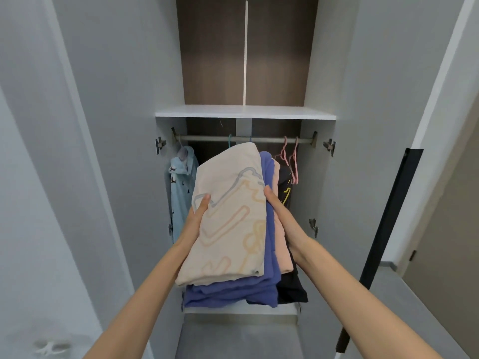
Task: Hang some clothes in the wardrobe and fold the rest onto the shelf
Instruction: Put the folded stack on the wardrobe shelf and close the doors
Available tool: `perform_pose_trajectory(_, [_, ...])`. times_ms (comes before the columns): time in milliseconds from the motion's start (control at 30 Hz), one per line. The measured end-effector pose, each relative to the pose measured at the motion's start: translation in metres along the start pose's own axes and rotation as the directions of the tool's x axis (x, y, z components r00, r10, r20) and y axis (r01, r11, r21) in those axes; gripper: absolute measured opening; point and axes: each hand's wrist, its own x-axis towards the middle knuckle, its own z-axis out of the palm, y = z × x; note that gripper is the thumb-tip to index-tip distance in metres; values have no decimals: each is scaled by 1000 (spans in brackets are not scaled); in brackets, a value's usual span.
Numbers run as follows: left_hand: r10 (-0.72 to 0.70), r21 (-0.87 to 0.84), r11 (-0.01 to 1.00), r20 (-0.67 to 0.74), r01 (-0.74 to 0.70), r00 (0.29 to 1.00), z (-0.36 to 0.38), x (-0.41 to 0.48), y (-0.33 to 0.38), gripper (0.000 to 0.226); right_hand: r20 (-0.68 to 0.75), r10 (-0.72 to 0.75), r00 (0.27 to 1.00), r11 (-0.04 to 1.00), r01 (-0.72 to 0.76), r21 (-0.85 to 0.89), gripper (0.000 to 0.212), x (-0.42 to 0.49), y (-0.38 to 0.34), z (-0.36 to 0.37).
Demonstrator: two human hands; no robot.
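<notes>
One stack [233, 255] shows three folded pieces: one cream garment [228, 193], one blue garment [228, 294], one peach garment [283, 255]. One rail [207, 138] carries two pink hangers [282, 154] [295, 161] and one light blue garment [180, 193]

Grey all round
Pale wardrobe doors [108, 125] are standing open both sides, dark wood panel [212, 53] is showing up top, grey floor [404, 307] is running right.

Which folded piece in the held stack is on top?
The cream piece with pastel squiggles: it tops the stack, while the blue piece, peach piece and black piece lie under it.
</notes>
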Motion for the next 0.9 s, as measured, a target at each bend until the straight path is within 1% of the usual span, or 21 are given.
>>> perform_pose_trajectory(100, [42, -26, 999, -25, -43, 999, -11, 47, 25, 53, 15, -53, 998, 998, 53, -28, 57, 43, -27, 9])
perform_pose_trajectory(233, [115, -48, 992, -84, -120, 990, -22, 101, 64, 47, 56, -135, 989, 988, 139, -66, 62, 96, -65, 19])
perform_pose_trajectory(267, [137, -49, 989, -89, -142, 987, -25, 114, 72, 50, 76, -144, 987, 987, 148, -60, 60, 109, -75, 22])
perform_pose_trajectory(333, [192, -45, 980, -88, -196, 978, -33, 138, 89, 62, 123, -152, 981, 987, 158, -36, 55, 133, -95, 27])
perform_pose_trajectory(433, [237, 2, 971, -124, -239, 964, -45, 167, 116, 82, 142, -165, 976, 983, 174, -52, 53, 168, -124, 37])
perform_pose_trajectory(500, [262, -12, 964, -150, -267, 953, -50, 183, 132, 88, 157, -173, 972, 980, 186, -72, 53, 193, -141, 43])
perform_pose_trajectory(567, [304, -20, 949, -185, -313, 934, -55, 200, 146, 83, 178, -167, 970, 979, 184, -85, 52, 217, -156, 47])
perform_pose_trajectory(700, [377, 5, 920, -274, -391, 885, -64, 236, 165, 46, 241, -175, 955, 968, 212, -137, 51, 272, -179, 50])
perform_pose_trajectory(800, [429, 37, 895, -341, -444, 836, -69, 258, 178, 35, 301, -206, 931, 959, 253, -125, 47, 316, -199, 55])
perform_pose_trajectory(833, [452, 53, 883, -359, -466, 817, -70, 265, 182, 30, 313, -218, 924, 955, 268, -126, 44, 327, -206, 57])
perform_pose_trajectory(900, [499, 84, 856, -390, -510, 774, -73, 279, 189, 25, 322, -260, 910, 939, 316, -134, 31, 355, -218, 61])
